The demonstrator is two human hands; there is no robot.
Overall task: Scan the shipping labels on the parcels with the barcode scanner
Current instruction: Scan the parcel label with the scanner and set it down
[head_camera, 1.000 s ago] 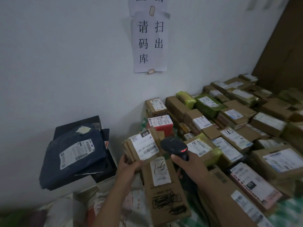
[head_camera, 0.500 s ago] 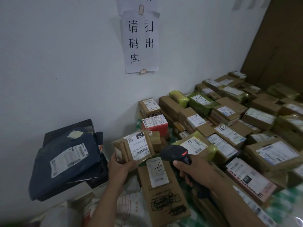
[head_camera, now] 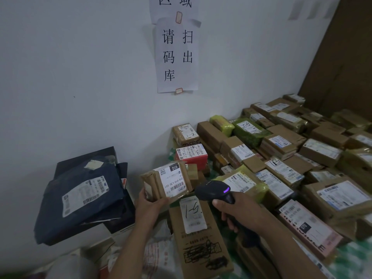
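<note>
- Straight ahead of you stands a plain white wall (head_camera: 70, 67), bare across its left half.
- On it you see a white paper sign (head_camera: 177, 55) with large black handwritten characters, fixed by a small piece of tape (head_camera: 179, 90) at its lower edge.
- A second sheet (head_camera: 173, 7) overlaps the sign from above, its top cut off by the frame, with another tape piece (head_camera: 178, 17) where the two meet.
- At your upper right a brown board (head_camera: 342, 57) leans against the wall.
- In the lower right corner you catch a green-and-white checked cloth (head_camera: 354, 260).
</note>
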